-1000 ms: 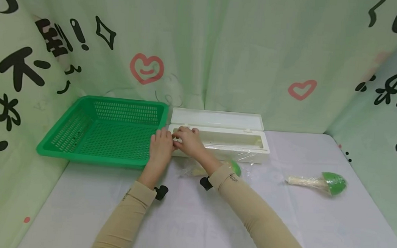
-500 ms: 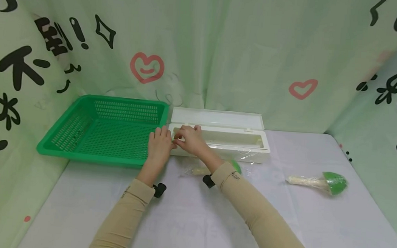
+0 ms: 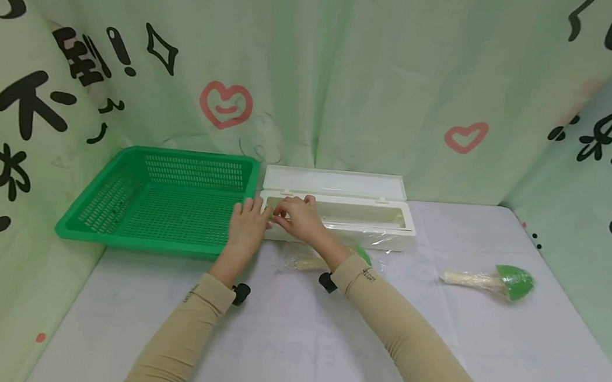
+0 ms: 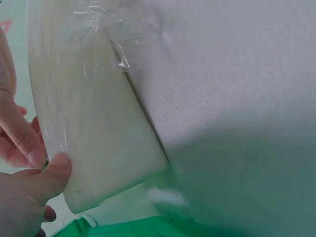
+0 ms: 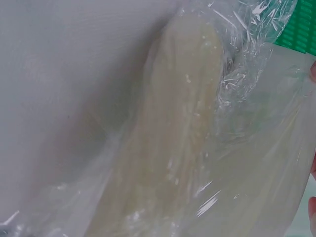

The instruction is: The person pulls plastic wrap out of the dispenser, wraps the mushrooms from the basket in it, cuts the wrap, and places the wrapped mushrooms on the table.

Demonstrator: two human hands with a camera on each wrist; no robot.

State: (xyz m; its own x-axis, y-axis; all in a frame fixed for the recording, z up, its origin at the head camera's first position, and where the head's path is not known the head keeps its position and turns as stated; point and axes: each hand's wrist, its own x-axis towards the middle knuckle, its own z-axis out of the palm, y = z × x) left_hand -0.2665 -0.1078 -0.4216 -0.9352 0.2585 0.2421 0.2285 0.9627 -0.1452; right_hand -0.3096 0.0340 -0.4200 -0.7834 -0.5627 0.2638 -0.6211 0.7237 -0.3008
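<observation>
A long white cling film dispenser (image 3: 345,234) stands at the back of the table with its lid up. Clear film (image 3: 382,240) hangs down its front onto a pale-stemmed, green-capped item (image 3: 309,265) lying before it. My left hand (image 3: 246,225) holds the dispenser's left end; in the left wrist view its thumb (image 4: 60,170) presses the film at the edge. My right hand (image 3: 301,219) is close beside it, fingertips pinching a small green piece (image 4: 46,164) at the same edge. The right wrist view shows the pale stem (image 5: 173,113) under wrinkled film.
A green slotted basket (image 3: 139,244) stands to the left, right against the dispenser's end. Another green-capped, pale-stemmed item (image 3: 490,282), wrapped in film, lies on the right side of the white table (image 3: 286,342). A printed curtain (image 3: 369,101) hangs behind.
My right hand has shifted slightly right along the dispenser's edge, and the small green piece now shows between the hands. My left hand stays at the left end, its fingers a little more spread.
</observation>
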